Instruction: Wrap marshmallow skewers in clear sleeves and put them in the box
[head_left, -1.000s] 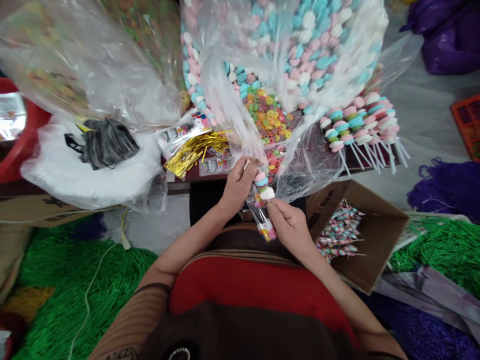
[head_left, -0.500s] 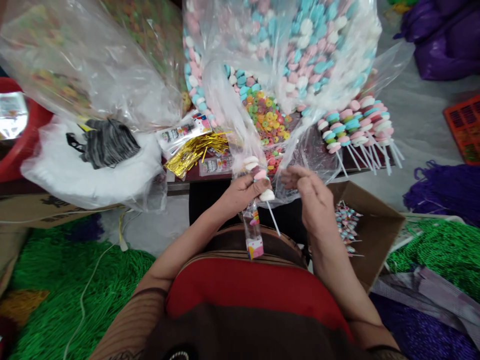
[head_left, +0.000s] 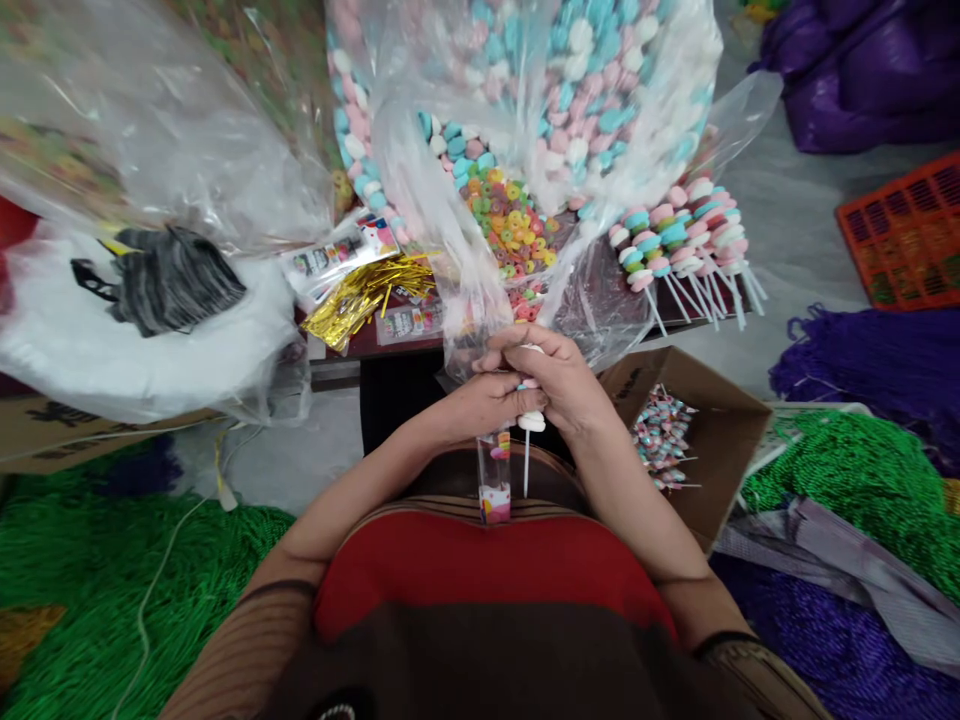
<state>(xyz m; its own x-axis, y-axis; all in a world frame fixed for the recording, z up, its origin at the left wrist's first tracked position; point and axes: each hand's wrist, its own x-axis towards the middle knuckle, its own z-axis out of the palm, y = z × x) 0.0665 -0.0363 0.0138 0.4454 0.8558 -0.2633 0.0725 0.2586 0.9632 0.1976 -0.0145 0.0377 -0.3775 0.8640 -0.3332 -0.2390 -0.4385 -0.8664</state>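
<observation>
My left hand [head_left: 480,400] and my right hand [head_left: 559,380] are clasped together at the table's near edge, both closed around a candy skewer [head_left: 531,422]. Its white stick [head_left: 526,470] points down toward me. A narrow clear wrapper bag [head_left: 494,478] with a printed end hangs down from my left hand beside the stick. Most of the skewer's candies are hidden under my fingers.
Big clear bags of pastel candies [head_left: 540,90] and coloured rings [head_left: 510,215] fill the table. Finished skewers [head_left: 679,240] lie at right, gold twist ties [head_left: 360,295] at left. An open cardboard box [head_left: 705,440] holds wrapped skewers. Green [head_left: 112,570] and purple [head_left: 877,360] bead strands and an orange crate [head_left: 907,235] lie about.
My right hand left the skewer, lifted away to the right, then came back and closed over its top beside my left hand. The wrapper bag now hangs straight down.
</observation>
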